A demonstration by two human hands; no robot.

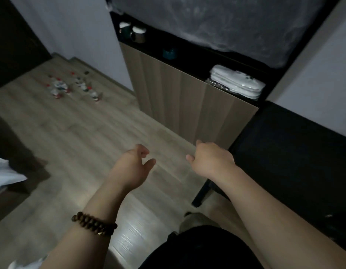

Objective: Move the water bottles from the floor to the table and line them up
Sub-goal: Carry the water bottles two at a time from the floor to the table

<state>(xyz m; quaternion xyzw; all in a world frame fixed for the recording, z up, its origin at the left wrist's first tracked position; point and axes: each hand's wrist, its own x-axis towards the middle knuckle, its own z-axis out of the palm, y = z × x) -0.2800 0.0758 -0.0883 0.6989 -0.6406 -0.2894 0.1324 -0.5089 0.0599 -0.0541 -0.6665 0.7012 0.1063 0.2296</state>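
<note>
we hold both bare arms out over the pale wood-grain plank floor (pixel 86 136), and neither hand carries anything. our left hand (pixel 134 164), with a dark brown beaded bracelet (pixel 94 224) on its wrist, has its fingers loosely curled and the thumb apart from them, so its grip is narrow and empty. our right hand (pixel 209 162) is curled more tightly, knuckles up, thumb sticking out to the side, its grip nearly closed on nothing. the small clear plastic water bottles with red caps (pixel 73 87) stand clustered on the floor well ahead and to the left, near the white wall, blurred so that we cannot count them. the black matte counter (pixel 294 152) lies to our right, just beside the right hand, next to a tall wood-fronted cabinet (pixel 179 98) whose dark open shelf holds folded white cloths (pixel 236 82) and a few mugs (pixel 133 32).
</note>
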